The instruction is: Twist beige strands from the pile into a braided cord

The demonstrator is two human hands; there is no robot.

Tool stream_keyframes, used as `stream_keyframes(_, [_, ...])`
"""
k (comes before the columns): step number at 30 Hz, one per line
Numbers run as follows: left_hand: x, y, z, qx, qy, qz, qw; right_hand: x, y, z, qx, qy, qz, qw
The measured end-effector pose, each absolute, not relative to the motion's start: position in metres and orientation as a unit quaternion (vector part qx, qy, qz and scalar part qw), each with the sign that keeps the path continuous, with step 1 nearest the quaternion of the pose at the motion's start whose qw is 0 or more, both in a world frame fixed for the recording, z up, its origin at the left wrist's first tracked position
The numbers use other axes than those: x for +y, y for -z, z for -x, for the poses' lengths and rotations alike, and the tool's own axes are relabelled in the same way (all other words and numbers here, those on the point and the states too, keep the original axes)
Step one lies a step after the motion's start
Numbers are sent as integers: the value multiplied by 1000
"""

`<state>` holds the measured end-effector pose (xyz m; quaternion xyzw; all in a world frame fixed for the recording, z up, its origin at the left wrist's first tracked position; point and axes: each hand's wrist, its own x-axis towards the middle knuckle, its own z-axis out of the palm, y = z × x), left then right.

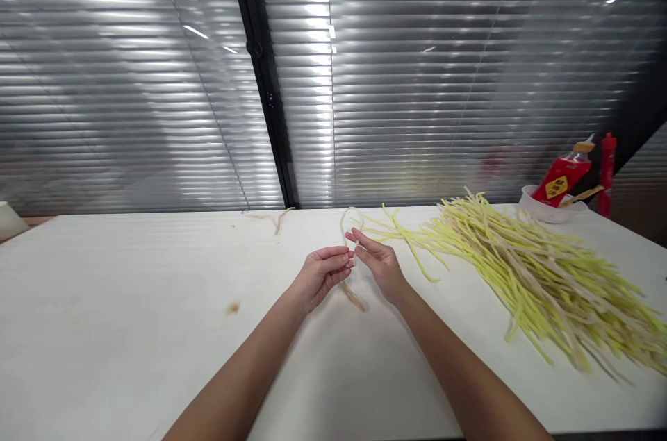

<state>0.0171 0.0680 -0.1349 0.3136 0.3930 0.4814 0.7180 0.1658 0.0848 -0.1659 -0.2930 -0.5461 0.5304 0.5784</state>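
Note:
Above the middle of the white table, my left hand (326, 274) and my right hand (379, 262) come together with fingertips nearly touching. Between them is a thin beige fuzzy strand (342, 222), like a pipe cleaner. It loops up behind my fingers, and a tail of it hangs below my left hand. My left hand is closed in a pinch on the strand. The thumb and fingers of my right hand also close around a pale end of it. My fingers partly hide where the strand is gripped.
A big pile of yellow and beige fuzzy strands (526, 274) covers the right side of the white table (130, 330). Behind it, a red bottle (565, 177) leans in a white bowl (547, 212). A short beige strand (278, 222) lies near the back edge, before the window blinds (417, 80).

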Motion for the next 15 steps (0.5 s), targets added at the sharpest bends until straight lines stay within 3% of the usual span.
stream_keyframes(15, [68,140,-14,385,-457,-351,721,90,176,-163,-576,-496,304,574])
